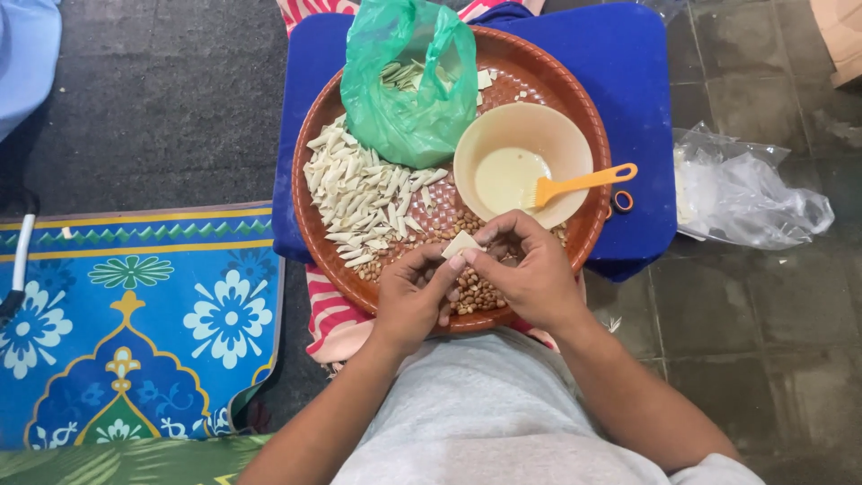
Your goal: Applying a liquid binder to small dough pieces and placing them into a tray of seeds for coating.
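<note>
My left hand (411, 295) and my right hand (527, 267) meet over the near edge of a round brown woven tray (316, 235). Together they pinch a small pale square dough wrapper (461, 243) between the fingertips. Under the hands lies a heap of peanuts (478, 295). Several rolled pale dough pieces (359, 196) are piled on the tray's left side. A beige bowl (512, 136) of pale liquid stands on the tray's right, with an orange brush (582, 183) resting in it.
A green plastic bag (409, 81) sits at the tray's far side. The tray rests on a blue cushion (628, 81). A clear plastic bag (750, 193) lies on the dark tiles at right. A blue patterned mat (135, 314) covers the floor at left.
</note>
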